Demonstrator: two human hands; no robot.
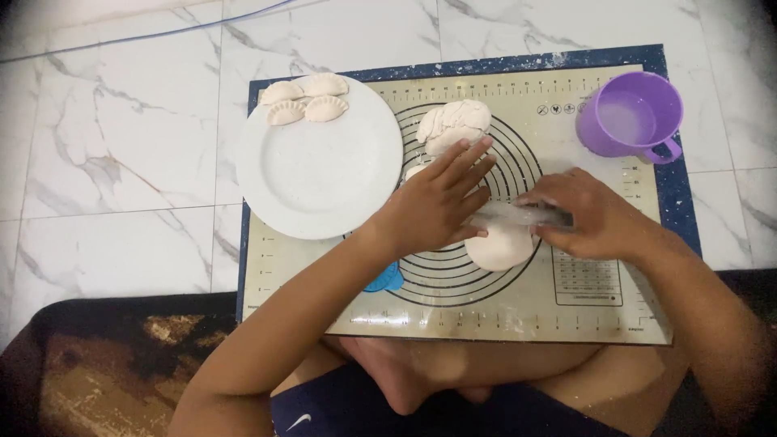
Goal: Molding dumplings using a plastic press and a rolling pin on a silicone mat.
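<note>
- The pastry mat [453,316], cream with a dark blue border and printed rings, lies on a white marbled tile floor [113,137]; every place below is told from this mat.
- Near the middle of the mat, a clear rolling pin [518,215] lies crosswise on a flat round of dough [500,248].
- The left hand [441,202] rests flat on the left end of the pin, its fingers [469,162] stretched out straight and spread, gripping nothing.
- The right hand [587,214] lies over the pin's right end, fingers curled down around it; whether they close fully under the pin cannot be told.
- The dough round shows just below the pin, between the two hands, its lower edge clear of both.
- A lump of unshaped dough [453,125] sits on the upper part of the mat, just beyond the left fingertips.
- A white plate [320,174] overlaps the mat's upper left corner and holds four folded dumplings [305,101] at its far rim.
- A purple cup [630,117] stands at the mat's upper right corner.
- A small blue object [384,281] peeks out from under the left forearm, on the lower left part of the mat.
</note>
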